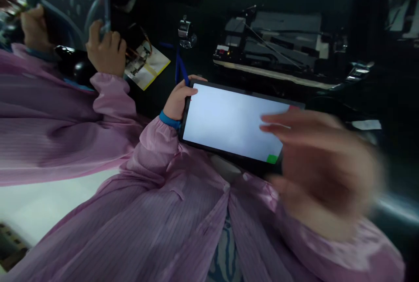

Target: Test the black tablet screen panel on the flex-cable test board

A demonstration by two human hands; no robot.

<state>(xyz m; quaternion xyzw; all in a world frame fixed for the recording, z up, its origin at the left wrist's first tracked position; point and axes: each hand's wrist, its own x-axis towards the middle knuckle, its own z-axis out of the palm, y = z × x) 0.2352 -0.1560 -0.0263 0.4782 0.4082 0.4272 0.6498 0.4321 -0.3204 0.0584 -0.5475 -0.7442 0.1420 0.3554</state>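
A black tablet [229,120] with a bright white screen rests against my lap, a small green square at its lower right corner. My left hand [179,98] grips its left edge, thumb on the bezel. My right hand [314,164] hovers close to the camera over the tablet's right side, smeared by motion, with fingers stretched out towards the screen.
A co-worker in a pink gown sits at my left; that person's hands [104,53] hold a dark panel. A yellow-edged card [145,63], a tally counter [186,31] and blue pens [180,66] lie on the dark bench. A grey machine [275,46] stands behind the tablet.
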